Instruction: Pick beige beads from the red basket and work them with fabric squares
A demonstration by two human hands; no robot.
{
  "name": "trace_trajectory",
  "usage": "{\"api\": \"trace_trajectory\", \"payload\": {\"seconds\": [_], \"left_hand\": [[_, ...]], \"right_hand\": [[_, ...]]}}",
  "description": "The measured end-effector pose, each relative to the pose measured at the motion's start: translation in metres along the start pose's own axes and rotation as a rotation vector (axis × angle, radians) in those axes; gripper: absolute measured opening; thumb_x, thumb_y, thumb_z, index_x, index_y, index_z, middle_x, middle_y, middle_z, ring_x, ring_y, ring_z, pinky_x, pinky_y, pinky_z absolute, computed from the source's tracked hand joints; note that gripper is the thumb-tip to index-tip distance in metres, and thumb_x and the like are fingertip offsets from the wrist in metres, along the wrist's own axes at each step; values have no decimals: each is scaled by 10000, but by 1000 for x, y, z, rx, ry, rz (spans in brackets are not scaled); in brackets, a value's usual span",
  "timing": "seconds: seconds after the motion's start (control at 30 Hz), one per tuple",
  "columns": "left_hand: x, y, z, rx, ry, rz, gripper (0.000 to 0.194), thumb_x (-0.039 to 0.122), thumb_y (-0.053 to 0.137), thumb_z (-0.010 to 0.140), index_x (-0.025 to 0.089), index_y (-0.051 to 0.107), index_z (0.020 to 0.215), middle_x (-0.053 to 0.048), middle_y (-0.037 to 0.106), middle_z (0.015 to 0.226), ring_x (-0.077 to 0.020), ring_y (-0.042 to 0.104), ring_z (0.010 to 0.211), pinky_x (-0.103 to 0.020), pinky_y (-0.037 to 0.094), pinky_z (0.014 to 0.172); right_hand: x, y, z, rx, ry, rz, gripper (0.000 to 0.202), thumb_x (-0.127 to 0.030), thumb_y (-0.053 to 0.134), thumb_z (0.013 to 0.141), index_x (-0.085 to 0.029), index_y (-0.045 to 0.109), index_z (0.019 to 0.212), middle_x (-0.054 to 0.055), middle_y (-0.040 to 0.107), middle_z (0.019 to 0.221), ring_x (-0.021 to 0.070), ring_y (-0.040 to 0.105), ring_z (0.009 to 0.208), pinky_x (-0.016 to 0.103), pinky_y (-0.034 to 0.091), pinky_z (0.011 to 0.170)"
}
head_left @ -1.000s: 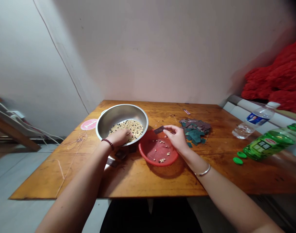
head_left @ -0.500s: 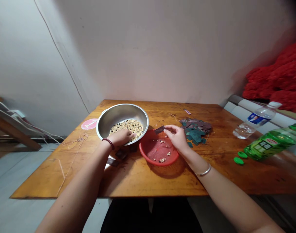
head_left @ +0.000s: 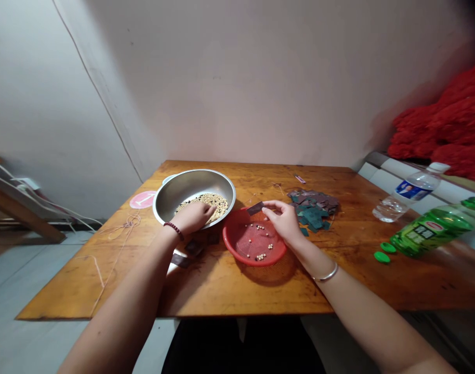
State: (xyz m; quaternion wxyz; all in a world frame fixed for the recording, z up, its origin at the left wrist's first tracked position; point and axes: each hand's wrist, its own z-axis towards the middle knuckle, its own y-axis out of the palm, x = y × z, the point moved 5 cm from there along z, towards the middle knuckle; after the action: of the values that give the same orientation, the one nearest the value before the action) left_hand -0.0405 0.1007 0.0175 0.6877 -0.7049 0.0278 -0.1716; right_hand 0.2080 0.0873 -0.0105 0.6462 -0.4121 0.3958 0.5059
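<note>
A steel bowl (head_left: 169, 197) holds a layer of pale beans (head_left: 216, 203) mixed with dark ones. My left hand (head_left: 193, 217), with a beaded bracelet at the wrist, is over the bowl's near side. Its fingers are curled closed, and what they hold, if anything, is hidden. To the right is a shallow red plastic basket (head_left: 233, 254), with a few pale and dark beans scattered in it. Above its far rim my right hand (head_left: 280, 221) pinches a small dark rectangular piece (head_left: 255, 209) between thumb and fingers.
Flat dark brown and green pieces (head_left: 313, 208) lie heaped right of the basket. Several dark pieces (head_left: 194, 248) lie below the bowl. Two bottles, one clear (head_left: 412, 189) and one green (head_left: 432, 231), stand at right near green caps (head_left: 382, 257). Loose string (head_left: 122, 228) is at left.
The bowl has shifted slightly left and its far rim sits a little lower in view. My left hand has moved slightly up and left; my right hand stays in place with the dark piece.
</note>
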Motion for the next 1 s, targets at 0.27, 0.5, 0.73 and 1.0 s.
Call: {"api": "trace_trajectory", "payload": {"seconds": [0.27,0.5,0.73,1.0], "left_hand": [[5,-16,-5,249,7,101,530,549,227,893,196,585,724,-63,611,700,-169,540,636,-268,290,552],[4,-15,-6,257,8,56,458,536,264,900,206,580,861,-56,631,785,-179,566,693,-259,310,556],[6,-9,-4,223,45,83,433,542,309,885,209,583,839,-49,630,780,-183,560,691,-259,316,563],[9,-11,-6,220,41,47,383,497,327,882,252,616,942,-31,664,891,-201,585,772,-264,383,622]], "right_hand": [[0,0,0,-5,10,6,257,-331,632,697,-146,696,864,73,706,851,145,620,603,287,554,573],[-1,0,-1,-3,11,2,245,-317,629,693,-147,696,857,73,705,848,157,632,638,283,551,576],[0,0,0,-4,15,-19,236,-304,623,691,-150,700,852,66,705,822,129,594,544,276,539,542],[3,1,0,-4,-3,-36,239,-305,618,704,-155,702,870,70,708,850,136,603,554,273,527,552]]}}
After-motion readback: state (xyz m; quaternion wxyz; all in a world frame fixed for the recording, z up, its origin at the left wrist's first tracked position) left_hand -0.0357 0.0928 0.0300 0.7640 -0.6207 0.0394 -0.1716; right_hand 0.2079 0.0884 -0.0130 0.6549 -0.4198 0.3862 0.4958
